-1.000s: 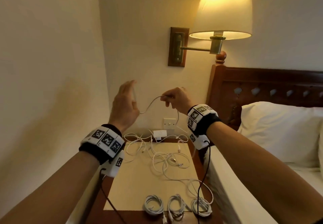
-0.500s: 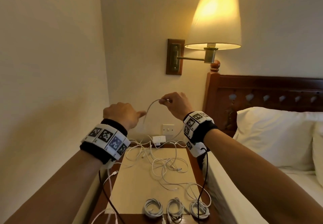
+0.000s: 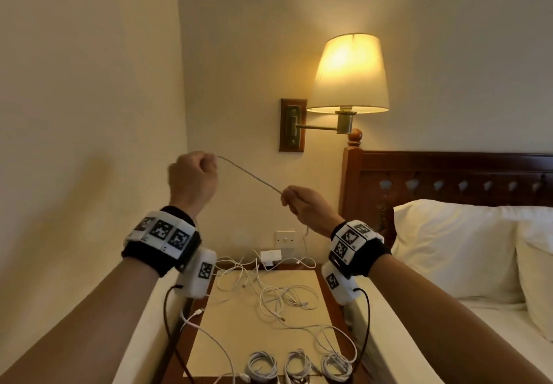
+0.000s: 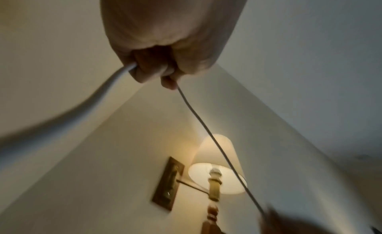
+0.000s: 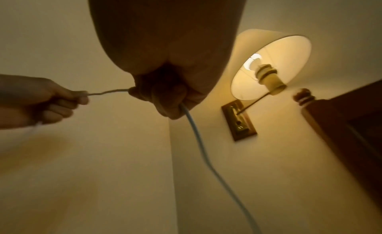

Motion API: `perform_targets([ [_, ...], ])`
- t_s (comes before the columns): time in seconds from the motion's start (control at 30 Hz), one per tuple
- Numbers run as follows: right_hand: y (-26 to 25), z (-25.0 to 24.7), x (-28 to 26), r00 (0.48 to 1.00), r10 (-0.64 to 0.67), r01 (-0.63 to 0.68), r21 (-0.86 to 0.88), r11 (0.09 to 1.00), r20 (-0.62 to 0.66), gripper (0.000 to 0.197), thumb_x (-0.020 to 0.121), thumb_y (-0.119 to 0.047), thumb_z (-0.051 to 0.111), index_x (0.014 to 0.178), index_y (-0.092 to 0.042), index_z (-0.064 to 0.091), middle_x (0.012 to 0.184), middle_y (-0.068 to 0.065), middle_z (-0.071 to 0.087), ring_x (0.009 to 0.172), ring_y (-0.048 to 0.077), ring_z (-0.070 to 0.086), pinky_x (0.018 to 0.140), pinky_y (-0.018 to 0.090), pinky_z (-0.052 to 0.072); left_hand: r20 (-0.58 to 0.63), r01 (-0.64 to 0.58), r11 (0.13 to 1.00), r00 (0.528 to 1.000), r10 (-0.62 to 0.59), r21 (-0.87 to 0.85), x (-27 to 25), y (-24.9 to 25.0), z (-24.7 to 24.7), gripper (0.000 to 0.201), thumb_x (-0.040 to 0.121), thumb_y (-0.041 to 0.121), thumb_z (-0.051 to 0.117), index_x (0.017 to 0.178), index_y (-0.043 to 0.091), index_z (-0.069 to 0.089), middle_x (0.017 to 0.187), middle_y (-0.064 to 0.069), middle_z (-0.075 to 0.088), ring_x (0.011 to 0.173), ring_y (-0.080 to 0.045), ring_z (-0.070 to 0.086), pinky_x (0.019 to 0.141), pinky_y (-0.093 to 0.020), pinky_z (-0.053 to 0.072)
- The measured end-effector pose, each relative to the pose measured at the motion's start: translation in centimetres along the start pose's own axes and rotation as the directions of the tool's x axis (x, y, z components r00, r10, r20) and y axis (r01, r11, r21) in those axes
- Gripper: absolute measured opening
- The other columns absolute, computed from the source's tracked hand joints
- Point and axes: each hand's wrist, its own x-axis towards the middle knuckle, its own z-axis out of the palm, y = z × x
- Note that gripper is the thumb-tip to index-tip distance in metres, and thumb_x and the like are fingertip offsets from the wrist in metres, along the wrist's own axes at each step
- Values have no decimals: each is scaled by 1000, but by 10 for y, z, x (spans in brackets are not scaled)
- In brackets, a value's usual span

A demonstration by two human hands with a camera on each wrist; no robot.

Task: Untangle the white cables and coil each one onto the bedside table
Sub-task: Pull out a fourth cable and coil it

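Note:
Both hands are raised above the bedside table with one white cable stretched taut between them. My left hand is a fist round the cable's upper end. My right hand pinches it lower down, and the rest hangs from that hand toward the table. A loose tangle of white cables lies on the table's far half. Three finished coils sit in a row at the near edge.
A lit wall lamp on a brass arm hangs behind the hands. A wall socket and a white charger are at the table's back. The bed with a pillow and wooden headboard is to the right. A wall closes the left.
My left hand closed into a fist on the cable and rose up and to the left. My right hand dropped lower, so the slack loop between them is now pulled straight.

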Motion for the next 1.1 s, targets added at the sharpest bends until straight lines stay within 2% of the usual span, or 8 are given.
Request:
perform_targets([
  [0.17, 20, 2, -43, 998, 49, -48, -54, 997, 30, 33, 104, -26, 39, 77, -18, 56, 62, -7, 46, 54, 5, 39, 56, 27, 35, -98, 149, 987, 985, -143, 56, 0, -26, -25, 31, 98, 16, 45, 80, 1, 65, 79, -17, 66, 76, -34, 54, 69, -34, 36],
  [0.27, 15, 1, -48, 999, 40, -43, -84, 996, -27, 32, 103, -25, 44, 76, -17, 57, 61, -4, 47, 56, 10, 41, 59, 32, 35, 60, 218, 927, 967, -247, 306, -11, -28, -27, 29, 95, 15, 48, 118, 2, 61, 119, -24, 61, 109, -42, 53, 93, -43, 43],
  [0.4, -7, -2, -47, 998, -38, 32, -101, 994, -59, 32, 102, -23, 46, 74, -18, 58, 59, -7, 48, 50, 2, 40, 52, 17, 33, 363, -118, 990, 928, 83, 73, -58, 20, -21, 56, 95, 10, 47, 149, 6, 32, 153, -11, 36, 142, -25, 31, 117, -35, 24],
  [0.5, -32, 0, -47, 994, -96, 91, -99, 991, -53, 32, 103, -23, 44, 74, -20, 58, 61, -7, 49, 52, 2, 42, 54, 16, 35, 592, -262, 962, 764, 256, -77, -94, 46, 3, 44, 101, 19, 46, 145, 13, 39, 136, -2, 52, 125, -17, 49, 101, -23, 36],
  [0.67, -39, -9, -64, 998, -56, 54, 47, 997, 30, 34, 104, -26, 39, 77, -17, 56, 63, -4, 45, 56, 9, 41, 55, 25, 37, 420, -263, 939, 844, 335, -220, -98, 38, 12, 18, 101, 15, 49, 86, 18, 58, 71, 9, 54, 62, 2, 50, 59, -11, 38],
  [0.9, 2, -23, -103, 983, 166, -180, 252, 951, 76, 36, 105, -27, 36, 74, -15, 51, 57, -8, 39, 52, 9, 32, 50, 25, 28, 52, 56, 995, 997, -52, -77, -61, -3, -28, 22, 96, 4, 44, 83, 10, 60, 75, -4, 61, 66, -15, 50, 58, -25, 37],
  [1.0, 5, -24, -109, 980, 193, -197, 208, 958, 42, 38, 104, -27, 37, 72, -15, 53, 56, -9, 41, 51, 9, 33, 49, 22, 28, 134, 181, 983, 974, -185, 45, -60, -27, -27, 21, 96, 9, 43, 90, 7, 62, 93, -15, 67, 84, -33, 57, 74, -36, 45],
  [1.1, -4, -21, -104, 985, 168, -163, 154, 975, -26, 37, 104, -28, 39, 72, -15, 54, 56, -7, 41, 51, 10, 33, 49, 23, 28, 460, 100, 894, 829, -317, 436, -77, -24, -20, 46, 92, 29, 57, 132, 7, 46, 137, -20, 47, 121, -37, 46, 101, -44, 42],
])
